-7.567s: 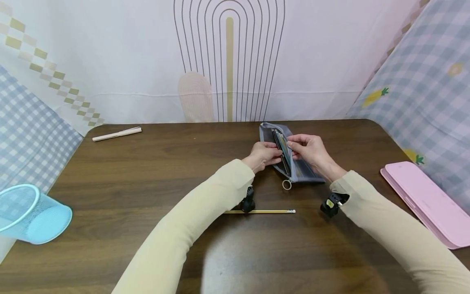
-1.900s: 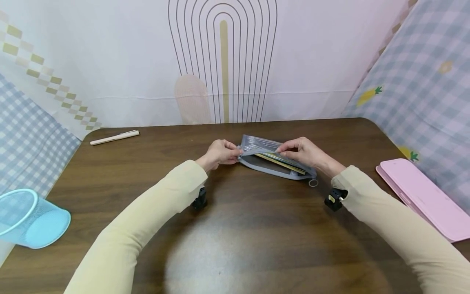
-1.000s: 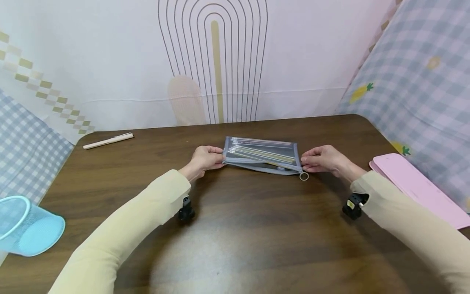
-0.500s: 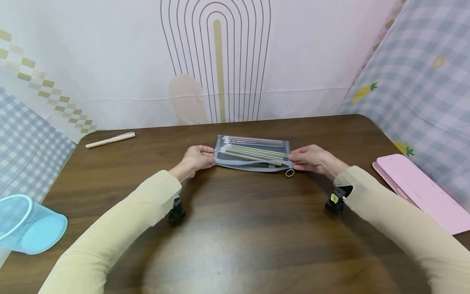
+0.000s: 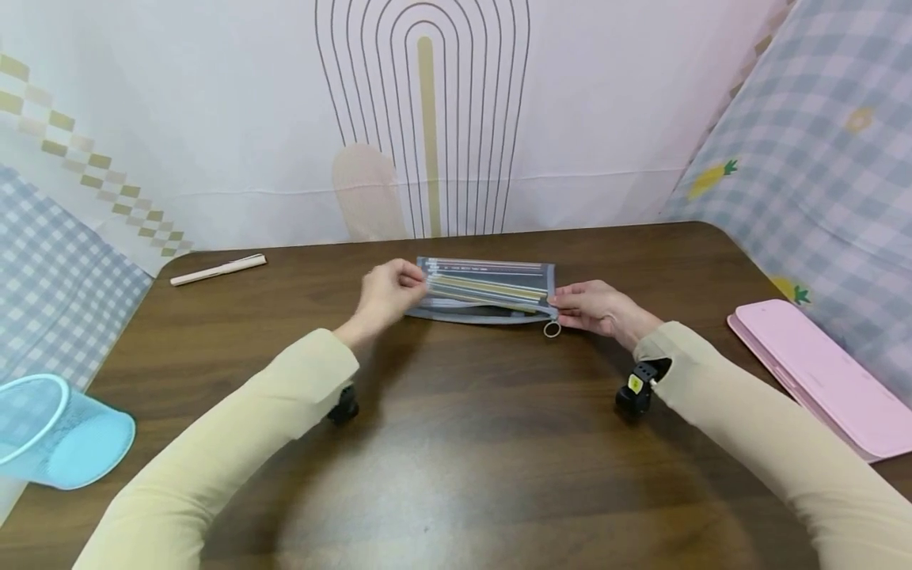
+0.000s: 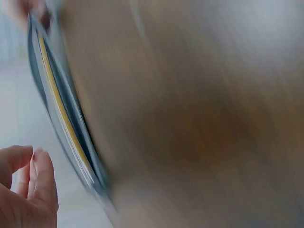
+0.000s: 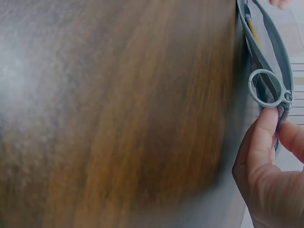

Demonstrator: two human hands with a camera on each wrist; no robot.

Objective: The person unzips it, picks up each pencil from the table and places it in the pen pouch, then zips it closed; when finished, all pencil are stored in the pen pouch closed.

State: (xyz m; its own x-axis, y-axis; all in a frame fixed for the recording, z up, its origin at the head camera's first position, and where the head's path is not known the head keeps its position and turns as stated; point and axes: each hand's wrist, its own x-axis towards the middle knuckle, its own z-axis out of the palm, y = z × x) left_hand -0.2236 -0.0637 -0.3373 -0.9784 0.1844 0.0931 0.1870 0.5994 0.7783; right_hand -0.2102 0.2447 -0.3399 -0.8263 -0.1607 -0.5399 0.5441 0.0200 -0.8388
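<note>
A grey see-through zip pencil pouch (image 5: 463, 319) lies near the table's back edge, its zipped side facing me and gaping. Several pencils (image 5: 492, 287) show through its clear face; a yellow pencil (image 6: 61, 102) is visible in the slot from the left wrist. My right hand (image 5: 602, 309) pinches the pouch's right end between thumb and fingers, beside the ring pull (image 7: 266, 88). My left hand (image 5: 388, 293) hovers at the pouch's left end. In the left wrist view its thumb and fingertips come close together, apart from the pouch, with nothing seen between them.
A white pen (image 5: 218, 270) lies at the back left of the brown wooden table (image 5: 456, 443). A light blue mesh cup (image 5: 93, 443) lies on its side at the left edge. A pink flat case (image 5: 826, 372) rests at the right edge.
The yellow pencil that lay on the table earlier is gone from there. The pouch has been turned and shifted left. My left hand has released its left end and risen slightly.
</note>
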